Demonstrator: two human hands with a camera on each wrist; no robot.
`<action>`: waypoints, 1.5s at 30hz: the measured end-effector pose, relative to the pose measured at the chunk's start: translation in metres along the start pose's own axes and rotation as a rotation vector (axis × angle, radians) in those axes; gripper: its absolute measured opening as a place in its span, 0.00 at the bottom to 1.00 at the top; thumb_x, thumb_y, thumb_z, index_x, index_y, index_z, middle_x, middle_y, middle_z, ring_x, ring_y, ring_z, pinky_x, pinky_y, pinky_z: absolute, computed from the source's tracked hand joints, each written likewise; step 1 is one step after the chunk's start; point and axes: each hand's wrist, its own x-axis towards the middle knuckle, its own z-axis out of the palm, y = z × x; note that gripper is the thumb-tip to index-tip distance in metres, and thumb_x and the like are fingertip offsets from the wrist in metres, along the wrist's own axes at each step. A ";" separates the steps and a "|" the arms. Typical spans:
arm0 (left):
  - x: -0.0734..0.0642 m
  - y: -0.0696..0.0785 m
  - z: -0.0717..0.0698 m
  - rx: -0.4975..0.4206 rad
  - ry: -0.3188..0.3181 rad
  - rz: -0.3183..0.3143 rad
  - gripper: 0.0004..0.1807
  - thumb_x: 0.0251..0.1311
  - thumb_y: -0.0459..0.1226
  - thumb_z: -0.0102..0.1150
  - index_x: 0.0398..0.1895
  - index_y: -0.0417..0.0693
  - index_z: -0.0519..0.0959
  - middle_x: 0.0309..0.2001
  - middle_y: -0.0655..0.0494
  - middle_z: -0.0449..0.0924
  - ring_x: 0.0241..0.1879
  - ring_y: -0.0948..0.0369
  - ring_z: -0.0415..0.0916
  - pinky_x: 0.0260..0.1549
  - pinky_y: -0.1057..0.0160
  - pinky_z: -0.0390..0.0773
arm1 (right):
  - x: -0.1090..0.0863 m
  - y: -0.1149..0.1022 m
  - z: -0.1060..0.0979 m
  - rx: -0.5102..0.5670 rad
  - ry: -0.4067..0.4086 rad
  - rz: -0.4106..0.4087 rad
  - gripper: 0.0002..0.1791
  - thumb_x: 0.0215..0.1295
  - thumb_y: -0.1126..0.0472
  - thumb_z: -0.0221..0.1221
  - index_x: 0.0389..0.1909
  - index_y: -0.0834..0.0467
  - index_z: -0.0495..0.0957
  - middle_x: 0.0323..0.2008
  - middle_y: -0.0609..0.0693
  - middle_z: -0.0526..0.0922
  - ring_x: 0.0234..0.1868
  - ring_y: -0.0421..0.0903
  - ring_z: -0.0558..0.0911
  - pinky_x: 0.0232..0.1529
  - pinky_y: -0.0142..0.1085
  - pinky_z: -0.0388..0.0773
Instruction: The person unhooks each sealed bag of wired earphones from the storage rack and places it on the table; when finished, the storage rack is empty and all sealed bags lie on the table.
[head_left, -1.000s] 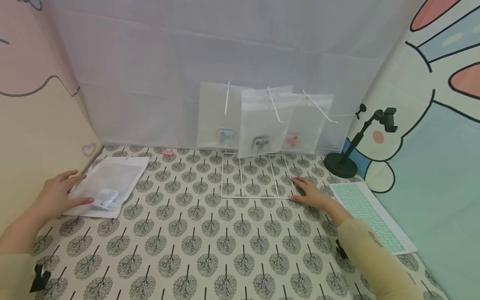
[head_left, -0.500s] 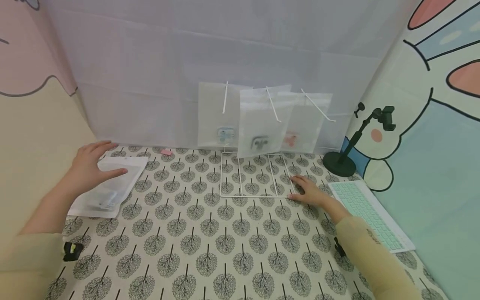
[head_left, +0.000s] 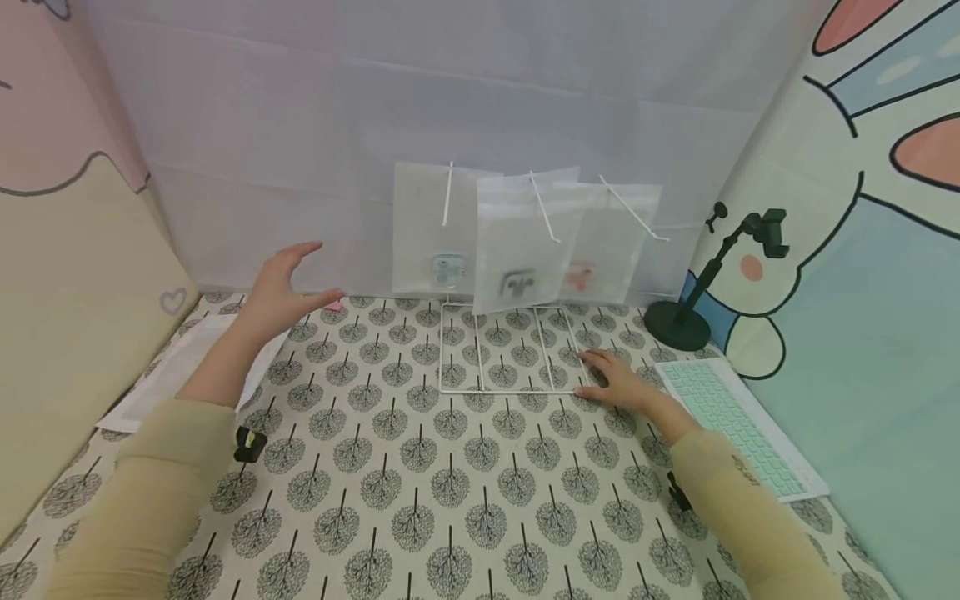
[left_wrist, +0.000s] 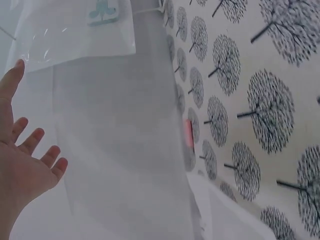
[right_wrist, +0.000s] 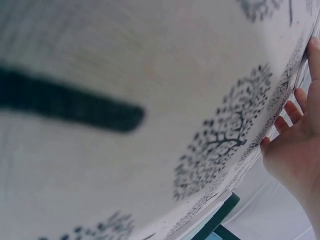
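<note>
In the head view my left hand (head_left: 279, 298) is raised near the back curtain, thumb and fingers spread, holding nothing. My right hand (head_left: 617, 385) rests at the right edge of a white wire rack (head_left: 517, 392), fingertips at its side wire. From the rack's hooks hang three translucent pouches: one with a blue earphone-like item (head_left: 448, 268), one with a black item (head_left: 517, 285), one with a pink item (head_left: 580, 277). Another white pouch (head_left: 183, 367) lies flat at left, partly behind my left forearm. The left wrist view shows my palm and the pouch with the blue item (left_wrist: 103, 11).
At right stand a black phone stand (head_left: 678, 325) and a mint-green keyboard (head_left: 731, 425). A small pink piece (head_left: 333, 306) lies at the back of the tree-patterned tablecloth (head_left: 420, 500). Curtains enclose the back and sides.
My left hand has lifted away from the flat pouch and moved right and up toward the hanging pouches. My right hand has stayed at the rack.
</note>
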 end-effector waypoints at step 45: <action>0.067 0.026 0.127 -0.347 0.323 -0.111 0.17 0.61 0.47 0.59 0.40 0.40 0.77 0.38 0.48 0.79 0.34 0.61 0.71 0.35 0.67 0.73 | 0.002 0.001 0.001 -0.015 -0.004 -0.014 0.43 0.61 0.45 0.60 0.70 0.62 0.55 0.69 0.68 0.53 0.68 0.70 0.53 0.63 0.66 0.54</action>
